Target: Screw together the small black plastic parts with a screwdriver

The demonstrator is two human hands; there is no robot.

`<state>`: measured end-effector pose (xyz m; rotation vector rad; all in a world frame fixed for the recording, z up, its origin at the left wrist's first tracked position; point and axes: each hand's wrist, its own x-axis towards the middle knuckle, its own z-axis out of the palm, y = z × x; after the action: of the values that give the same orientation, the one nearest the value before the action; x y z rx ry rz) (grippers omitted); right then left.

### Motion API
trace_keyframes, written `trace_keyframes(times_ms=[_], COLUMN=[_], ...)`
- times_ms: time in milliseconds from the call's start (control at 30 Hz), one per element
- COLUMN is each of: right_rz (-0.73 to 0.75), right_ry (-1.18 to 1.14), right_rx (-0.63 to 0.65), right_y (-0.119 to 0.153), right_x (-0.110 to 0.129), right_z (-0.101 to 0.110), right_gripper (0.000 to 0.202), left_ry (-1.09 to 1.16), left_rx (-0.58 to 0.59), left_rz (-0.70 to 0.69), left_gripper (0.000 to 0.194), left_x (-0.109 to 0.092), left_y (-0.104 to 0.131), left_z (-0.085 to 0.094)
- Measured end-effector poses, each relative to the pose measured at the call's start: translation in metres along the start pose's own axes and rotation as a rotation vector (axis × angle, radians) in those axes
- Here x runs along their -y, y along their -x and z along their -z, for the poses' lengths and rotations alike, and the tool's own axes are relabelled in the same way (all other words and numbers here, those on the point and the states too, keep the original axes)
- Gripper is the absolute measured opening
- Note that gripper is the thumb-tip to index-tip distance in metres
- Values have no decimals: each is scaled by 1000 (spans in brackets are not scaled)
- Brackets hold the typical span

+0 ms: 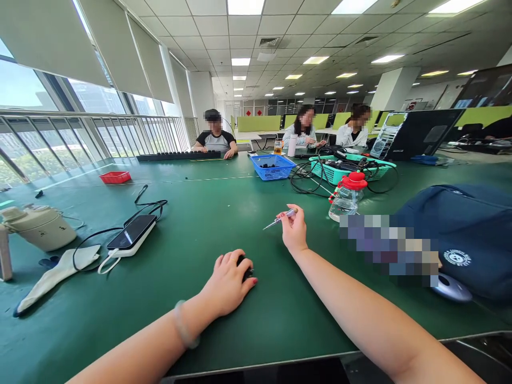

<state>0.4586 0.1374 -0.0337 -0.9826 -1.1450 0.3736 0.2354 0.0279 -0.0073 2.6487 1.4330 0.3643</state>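
Observation:
My left hand point(229, 282) lies palm down near the table's front, its fingers curled over a small black object point(245, 266). Most of that object is covered by the fingers, so its kind does not show. Farther forward and to the right, my right hand point(294, 229) pinches a slim silver screwdriver point(276, 221) between thumb and fingers. The screwdriver's thin tip points left and slightly down, over the green tabletop point(224, 213), apart from the black object.
At left are a phone on a white power bank point(133, 234), a white glove point(60, 277) and a beige bottle point(44, 226). A red-capped bottle point(347, 200), a navy bag point(472, 234), a blue basket point(273, 169) and a green basket point(326, 172) lie rightward. Several people sit beyond.

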Motion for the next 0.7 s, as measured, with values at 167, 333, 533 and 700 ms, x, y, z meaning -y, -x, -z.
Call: trace_keyframes(times_ms=[167, 333, 533, 700], right_rz=[-34, -60, -70, -68], right_ry=[-28, -44, -26, -14], right_rx=[14, 49, 69, 64], right_y=[1, 2, 2, 2], right_x=[4, 5, 5, 6], right_z=[-2, -3, -2, -2], right_gripper=[34, 35, 36, 36], left_ry=[-53, -195, -348, -342], left_rx=[-50, -96, -172, -271], left_rz=[132, 258, 333, 544], left_gripper=[23, 36, 45, 61], left_x=[69, 165, 219, 204], left_y=[68, 117, 140, 141], left_z=[14, 37, 73, 95])
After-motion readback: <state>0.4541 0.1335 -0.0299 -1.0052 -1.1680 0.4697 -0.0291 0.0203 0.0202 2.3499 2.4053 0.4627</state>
